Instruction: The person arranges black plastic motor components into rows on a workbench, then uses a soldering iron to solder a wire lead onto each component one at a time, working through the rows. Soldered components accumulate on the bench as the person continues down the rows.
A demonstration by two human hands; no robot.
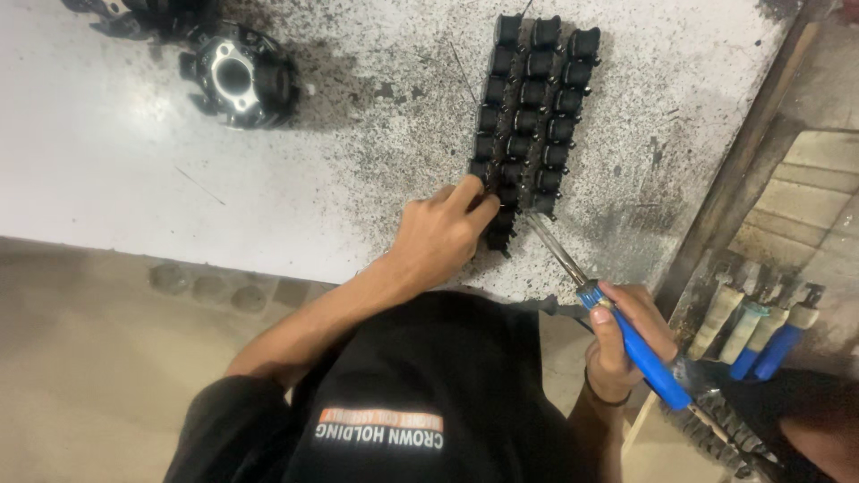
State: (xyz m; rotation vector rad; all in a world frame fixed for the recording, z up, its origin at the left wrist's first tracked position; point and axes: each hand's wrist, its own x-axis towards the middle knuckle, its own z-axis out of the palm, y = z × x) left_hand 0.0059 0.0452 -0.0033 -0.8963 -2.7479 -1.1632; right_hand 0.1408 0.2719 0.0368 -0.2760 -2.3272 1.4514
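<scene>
Left hand (440,234) is pinching the near end of the block of black parts (530,116), which is lying in rows on the speckled white table (134,152). Right hand (626,344) is gripping a blue-handled screwdriver (617,326), tip resting at the block's near edge.

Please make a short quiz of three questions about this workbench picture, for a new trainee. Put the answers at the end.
1. True or false: the right hand holds a screwdriver with a blue handle.
2. What does the left hand touch?
A. the round black part at the top left
B. the rows of small black parts
C. the spare tool handles on the right
3. Fill in: the metal tip of the screwdriver points toward the ____ end of the rows of small black parts.

Key
1. True
2. B
3. near (the end closest to the person)
</scene>
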